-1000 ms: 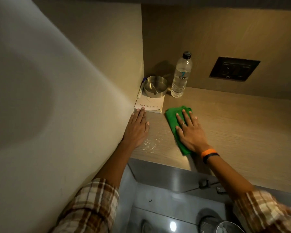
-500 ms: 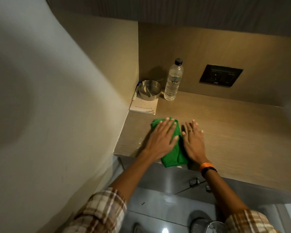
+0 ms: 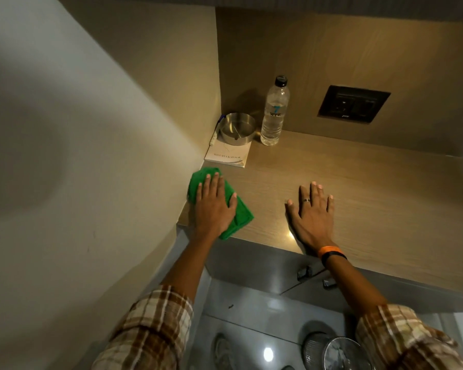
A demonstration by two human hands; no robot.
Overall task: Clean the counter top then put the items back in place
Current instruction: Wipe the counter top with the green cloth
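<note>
My left hand point(image 3: 215, 206) presses flat on a folded green cloth point(image 3: 241, 214) at the left end of the wooden counter top point(image 3: 372, 188), right beside the side wall. My right hand point(image 3: 312, 214) rests flat and bare on the counter, fingers spread, well to the right of the cloth. In the back left corner lies a white notepad point(image 3: 229, 157) with a steel ashtray point(image 3: 238, 127) on its far end, a pen point(image 3: 216, 130) against the wall, and a clear water bottle point(image 3: 274, 113) standing upright.
A dark socket plate point(image 3: 354, 104) is set in the back wall. Below the counter's front edge are grey cabinet doors with metal knobs point(image 3: 305, 272). A round metal bin point(image 3: 345, 353) stands on the glossy floor. The left side wall bounds the counter closely.
The cloth passed from my right hand to my left hand and slid left to the wall. My right hand came off the cloth and now lies bare on the counter.
</note>
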